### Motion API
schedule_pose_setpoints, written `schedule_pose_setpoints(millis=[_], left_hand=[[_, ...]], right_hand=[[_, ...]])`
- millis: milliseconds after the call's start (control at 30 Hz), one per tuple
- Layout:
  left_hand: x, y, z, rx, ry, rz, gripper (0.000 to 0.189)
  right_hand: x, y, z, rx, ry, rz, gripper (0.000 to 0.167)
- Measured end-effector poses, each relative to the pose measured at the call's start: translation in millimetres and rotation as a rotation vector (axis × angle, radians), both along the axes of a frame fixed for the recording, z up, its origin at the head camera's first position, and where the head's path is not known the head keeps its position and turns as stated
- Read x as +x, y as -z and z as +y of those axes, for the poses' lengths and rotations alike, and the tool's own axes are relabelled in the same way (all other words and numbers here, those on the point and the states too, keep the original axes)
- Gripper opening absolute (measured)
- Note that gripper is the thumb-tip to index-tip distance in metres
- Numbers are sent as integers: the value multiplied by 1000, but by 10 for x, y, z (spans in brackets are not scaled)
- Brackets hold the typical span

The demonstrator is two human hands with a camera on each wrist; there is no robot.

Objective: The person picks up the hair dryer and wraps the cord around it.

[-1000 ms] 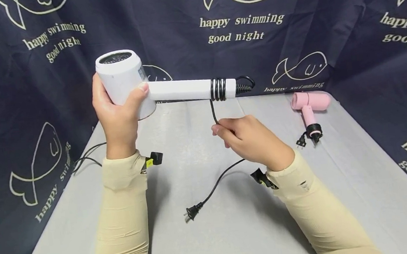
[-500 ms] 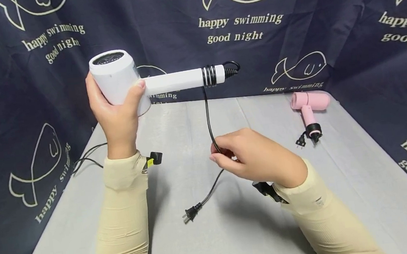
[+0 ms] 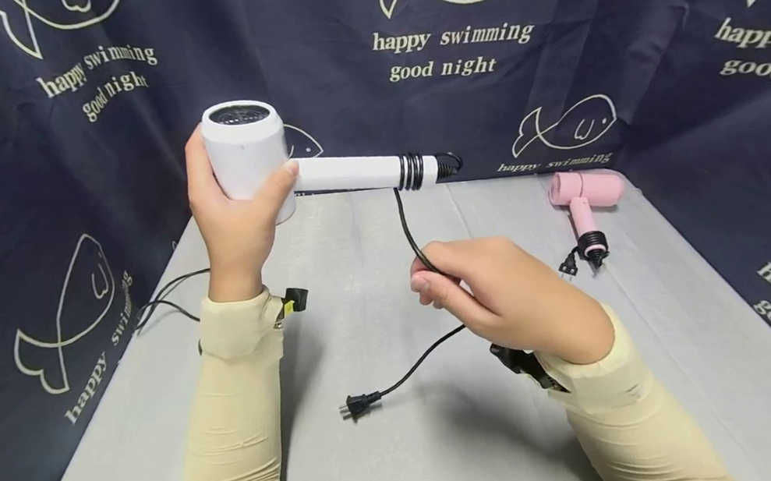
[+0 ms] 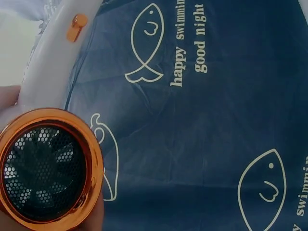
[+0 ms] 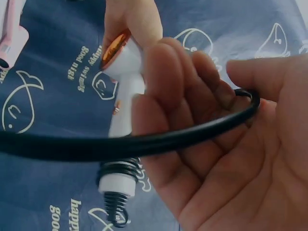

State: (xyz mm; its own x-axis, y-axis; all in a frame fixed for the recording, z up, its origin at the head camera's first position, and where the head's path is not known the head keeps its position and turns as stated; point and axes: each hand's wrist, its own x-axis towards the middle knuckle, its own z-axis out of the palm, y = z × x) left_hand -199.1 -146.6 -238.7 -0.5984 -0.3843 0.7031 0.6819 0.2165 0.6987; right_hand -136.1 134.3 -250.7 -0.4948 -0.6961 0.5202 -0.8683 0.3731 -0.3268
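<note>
I have the left hand (image 3: 232,229) wrapped around the barrel of the white hair dryer (image 3: 243,161), raised above the table (image 3: 395,467), with its handle stretching out beyond the right hand (image 3: 504,291). Black cord (image 3: 405,227) circles the handle near its end, then drops to my right hand, whose fingers curl loosely around it. The plug (image 3: 359,405) sits nearer me than either hand, between the two forearms. Past the right hand, farther right, a pink hair dryer (image 3: 590,187) lies on the table; more dark cord (image 3: 174,280) runs left of the left wrist
</note>
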Motion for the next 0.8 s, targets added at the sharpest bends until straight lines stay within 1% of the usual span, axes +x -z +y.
schedule_pose_setpoints(millis=[100, 200, 300, 400, 500, 600, 733, 800], left_hand=[[29, 14, 2, -69, -28, -69, 75], [41, 16, 6, -132, -18, -100, 75], [39, 16, 15, -184, 41, -100, 74], [41, 22, 20, -224, 93, -105, 74], [47, 31, 21, -253, 109, -123, 74], [53, 36, 11, -268, 137, -138, 74], [50, 29, 4, -301, 191, -123, 75], [51, 24, 9, -319, 215, -98, 76]], right_hand=[[-20, -20, 42, -40, -2, 23, 16], [-40, -43, 90, -87, -10, 44, 17], [-70, -66, 128, -142, -9, 65, 17], [-110, -83, 148, -202, 9, 92, 17], [-149, -95, 171, -259, 37, 120, 17], [-184, -98, 198, -300, 79, 138, 17], [-228, -101, 234, -355, 142, 127, 17], [-259, -104, 253, -375, 163, 131, 16]])
